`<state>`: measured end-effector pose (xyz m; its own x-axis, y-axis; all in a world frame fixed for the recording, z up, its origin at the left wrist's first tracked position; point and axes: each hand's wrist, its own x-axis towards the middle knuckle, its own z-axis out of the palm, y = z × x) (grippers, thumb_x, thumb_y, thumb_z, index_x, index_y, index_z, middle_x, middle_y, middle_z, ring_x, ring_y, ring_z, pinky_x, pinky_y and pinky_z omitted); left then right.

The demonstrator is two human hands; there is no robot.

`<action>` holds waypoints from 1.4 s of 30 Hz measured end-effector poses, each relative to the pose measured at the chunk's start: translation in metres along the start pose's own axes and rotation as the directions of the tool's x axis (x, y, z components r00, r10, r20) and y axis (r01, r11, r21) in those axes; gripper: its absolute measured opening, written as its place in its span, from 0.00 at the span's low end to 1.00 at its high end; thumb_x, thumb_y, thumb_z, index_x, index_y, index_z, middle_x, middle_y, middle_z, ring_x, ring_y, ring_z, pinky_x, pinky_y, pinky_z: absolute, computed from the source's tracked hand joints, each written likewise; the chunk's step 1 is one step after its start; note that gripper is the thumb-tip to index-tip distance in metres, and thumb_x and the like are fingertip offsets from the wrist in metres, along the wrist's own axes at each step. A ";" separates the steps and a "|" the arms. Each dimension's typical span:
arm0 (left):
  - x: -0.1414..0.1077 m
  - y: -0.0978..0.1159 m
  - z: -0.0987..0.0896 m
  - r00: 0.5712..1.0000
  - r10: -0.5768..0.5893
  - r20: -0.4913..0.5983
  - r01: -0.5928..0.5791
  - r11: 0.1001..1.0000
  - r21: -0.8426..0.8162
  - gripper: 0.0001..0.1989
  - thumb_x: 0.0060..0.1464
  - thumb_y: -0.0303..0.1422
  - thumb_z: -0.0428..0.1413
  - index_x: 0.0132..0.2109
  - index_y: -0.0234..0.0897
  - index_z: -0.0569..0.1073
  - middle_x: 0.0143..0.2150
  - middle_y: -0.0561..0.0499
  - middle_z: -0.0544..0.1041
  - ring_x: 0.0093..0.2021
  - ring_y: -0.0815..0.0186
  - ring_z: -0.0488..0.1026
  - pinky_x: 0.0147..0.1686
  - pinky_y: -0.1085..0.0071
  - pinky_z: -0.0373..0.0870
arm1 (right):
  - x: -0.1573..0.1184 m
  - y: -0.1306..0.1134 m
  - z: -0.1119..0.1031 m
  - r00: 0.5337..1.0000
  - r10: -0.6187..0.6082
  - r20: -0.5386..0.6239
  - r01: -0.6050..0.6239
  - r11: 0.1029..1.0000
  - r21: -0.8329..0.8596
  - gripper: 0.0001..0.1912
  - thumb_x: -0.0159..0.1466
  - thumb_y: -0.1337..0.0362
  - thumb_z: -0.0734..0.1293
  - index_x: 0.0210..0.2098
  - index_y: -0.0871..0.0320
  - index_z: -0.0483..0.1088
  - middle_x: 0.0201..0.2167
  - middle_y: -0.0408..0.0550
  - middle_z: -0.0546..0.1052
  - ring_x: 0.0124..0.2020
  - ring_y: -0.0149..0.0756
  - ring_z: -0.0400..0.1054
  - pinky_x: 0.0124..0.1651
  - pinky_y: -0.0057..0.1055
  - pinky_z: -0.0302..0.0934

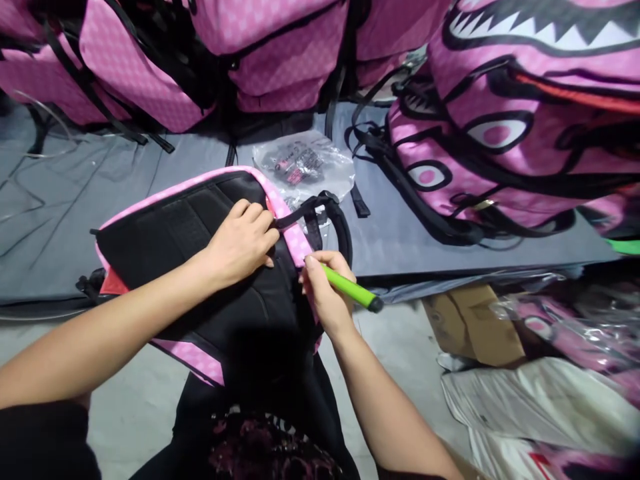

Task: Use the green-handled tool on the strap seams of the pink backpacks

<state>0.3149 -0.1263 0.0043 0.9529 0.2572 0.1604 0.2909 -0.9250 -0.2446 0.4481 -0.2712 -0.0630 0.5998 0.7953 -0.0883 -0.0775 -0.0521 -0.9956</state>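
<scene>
A pink and black backpack [170, 227] lies with its black padded back panel up, partly over the table edge and above my lap. My left hand [245, 233] rests on that panel with its fingers curled, gripping the backpack beside the pink border and a black strap [305, 210]. A lime-green pen-like tool [353, 288] with a black end is held in my closed right hand [327, 287]. Its working tip is hidden behind my fingers, close to the pink border. Behind the bag lies a clear plastic bag [305, 163] with printing on it.
Several pink backpacks [290, 60] stand along the back of the grey-covered table [400, 247]. At the right are stacked pink backpacks [500, 133] with eyes and teeth printed on them. Below on the floor sit a cardboard box [475, 323] and pale sacks [535, 400].
</scene>
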 end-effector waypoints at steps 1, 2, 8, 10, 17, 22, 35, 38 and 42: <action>0.003 0.001 0.003 0.999 0.004 0.038 -0.004 1.000 -0.005 0.16 0.50 0.44 0.65 0.38 0.34 0.77 0.39 0.41 0.75 0.45 0.51 0.69 0.44 0.54 0.65 | 0.001 -0.002 0.004 1.000 0.006 0.005 -0.006 1.000 0.000 0.16 0.63 0.50 0.69 0.39 0.55 0.66 0.21 0.36 0.74 0.18 0.26 0.65 0.22 0.22 0.59; 0.004 0.004 0.006 0.998 0.002 0.067 -0.001 1.000 -0.021 0.15 0.50 0.43 0.65 0.37 0.35 0.77 0.38 0.42 0.74 0.44 0.51 0.69 0.43 0.55 0.65 | 0.002 -0.003 0.008 1.000 0.014 0.021 -0.014 1.000 0.013 0.17 0.62 0.51 0.70 0.41 0.55 0.66 0.22 0.36 0.75 0.18 0.27 0.66 0.24 0.23 0.61; -0.020 0.010 0.025 0.999 -0.017 -0.027 0.013 0.989 -0.150 0.10 0.55 0.39 0.62 0.41 0.40 0.76 0.44 0.47 0.76 0.49 0.55 0.67 0.56 0.51 0.63 | 0.007 0.002 0.012 0.983 0.044 0.179 -0.054 0.997 0.047 0.20 0.63 0.45 0.68 0.35 0.57 0.70 0.23 0.40 0.76 0.18 0.26 0.66 0.23 0.24 0.61; -0.028 0.010 0.031 0.998 -0.008 -0.064 -0.002 0.989 -0.147 0.08 0.57 0.39 0.60 0.41 0.42 0.76 0.42 0.50 0.76 0.49 0.57 0.68 0.62 0.50 0.59 | 0.007 0.006 0.012 0.985 0.011 0.172 -0.015 1.000 0.022 0.23 0.66 0.42 0.62 0.37 0.57 0.70 0.21 0.39 0.74 0.16 0.25 0.63 0.21 0.24 0.58; -0.036 0.009 0.041 0.993 -0.010 -0.120 -0.020 0.969 -0.248 0.10 0.63 0.38 0.51 0.39 0.45 0.77 0.41 0.51 0.77 0.49 0.59 0.70 0.67 0.52 0.55 | 0.006 0.011 0.028 0.997 0.023 0.080 -0.018 0.998 -0.061 0.20 0.65 0.45 0.64 0.30 0.56 0.66 0.17 0.37 0.71 0.13 0.24 0.59 0.16 0.22 0.53; -0.038 0.008 0.046 0.985 -0.017 -0.170 -0.033 0.958 -0.284 0.11 0.64 0.37 0.50 0.38 0.44 0.76 0.40 0.52 0.76 0.48 0.60 0.71 0.67 0.55 0.54 | 0.006 0.010 0.033 0.997 0.041 0.065 -0.035 0.995 -0.092 0.17 0.65 0.50 0.66 0.29 0.56 0.67 0.17 0.37 0.72 0.13 0.25 0.62 0.16 0.22 0.55; -0.038 0.007 0.052 0.995 -0.049 -0.090 0.016 0.943 -0.332 0.15 0.65 0.39 0.46 0.37 0.45 0.75 0.41 0.54 0.76 0.50 0.63 0.70 0.67 0.58 0.53 | 0.007 0.011 0.032 0.998 0.025 0.065 -0.016 0.990 -0.141 0.15 0.66 0.53 0.65 0.27 0.55 0.66 0.18 0.37 0.72 0.13 0.26 0.62 0.18 0.24 0.56; -0.039 0.007 0.053 0.997 -0.055 -0.056 0.033 0.937 -0.348 0.15 0.65 0.40 0.46 0.38 0.46 0.76 0.42 0.54 0.76 0.50 0.63 0.70 0.67 0.57 0.52 | 0.008 0.011 0.031 0.996 0.028 0.085 -0.015 0.988 -0.155 0.15 0.66 0.53 0.65 0.28 0.56 0.67 0.18 0.37 0.73 0.14 0.26 0.63 0.19 0.24 0.58; -0.040 0.007 0.054 0.997 -0.034 -0.063 0.016 0.964 -0.264 0.15 0.66 0.40 0.45 0.38 0.46 0.75 0.42 0.54 0.76 0.51 0.63 0.70 0.67 0.58 0.53 | 0.009 0.012 0.029 0.993 0.031 0.110 -0.014 0.988 -0.156 0.16 0.66 0.52 0.65 0.28 0.56 0.67 0.19 0.37 0.74 0.14 0.26 0.64 0.19 0.24 0.58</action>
<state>0.2835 -0.1278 -0.0553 0.9354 0.2703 0.2281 0.2732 -0.9618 0.0193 0.4298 -0.2472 -0.0753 0.5060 0.8548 -0.1154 0.0393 -0.1564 -0.9869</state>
